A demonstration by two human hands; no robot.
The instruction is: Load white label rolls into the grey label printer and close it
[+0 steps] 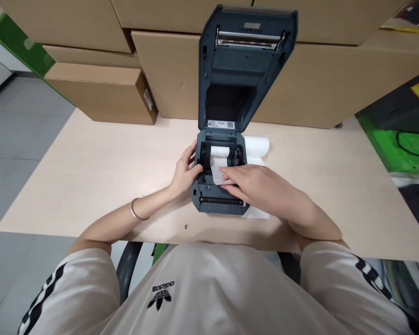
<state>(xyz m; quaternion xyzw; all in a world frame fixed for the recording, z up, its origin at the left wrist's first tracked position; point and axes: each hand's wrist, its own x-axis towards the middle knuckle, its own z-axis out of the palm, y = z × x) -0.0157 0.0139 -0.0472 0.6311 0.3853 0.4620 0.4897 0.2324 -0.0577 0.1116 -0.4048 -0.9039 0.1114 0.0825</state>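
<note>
A dark grey label printer (219,207) stands on the table in front of me with its lid (237,70) raised. Inside it sits a small roll of white label paper (219,151), its loose end pulled toward me. My left hand (186,172) grips the printer's left side, thumb over the inner edge and fingers around the outside. Between the thumb and fingers of my right hand (251,184) is the free end of the label paper, held above the black roller (221,200). Part of the printer's right side is hidden by this hand.
Right of the printer lies a larger white paper roll (257,145) with a loose sheet under my hand. Cardboard boxes (174,74) line the table's back edge, with a smaller box (97,93) at the left. A green mat (401,144) is at the far right.
</note>
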